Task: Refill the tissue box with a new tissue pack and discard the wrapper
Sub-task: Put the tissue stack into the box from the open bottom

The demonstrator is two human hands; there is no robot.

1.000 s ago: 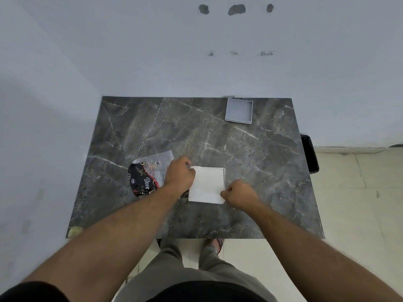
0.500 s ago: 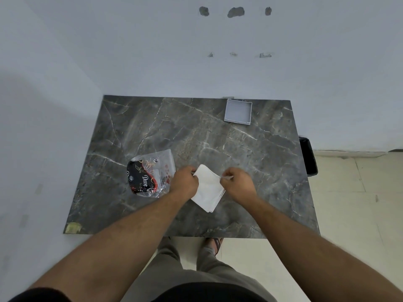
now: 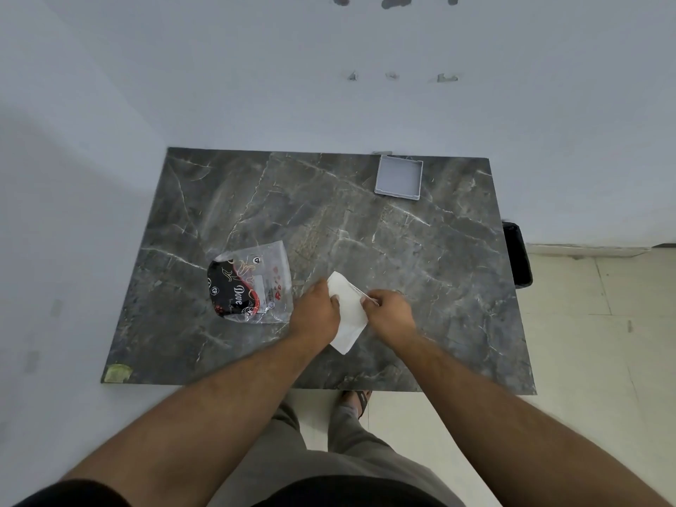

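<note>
Tissues (image 3: 346,316), a white folded stack, sit tilted between both hands above the near middle of the dark marble table (image 3: 439,287), one corner pointing down toward the table's near edge. The left hand (image 3: 316,312) clamps the stack's left side with curled fingers, while the right hand (image 3: 389,311) pinches its upper right edge between thumb and fingertips. Just left of the left hand lies the emptied wrapper (image 3: 252,287), clear plastic with a black and red printed panel, flat on the table. An open grey tissue box (image 3: 398,176) rests near the far right corner, well apart from the hands. A black bin (image 3: 517,252) stands beside the table's right edge.
</note>
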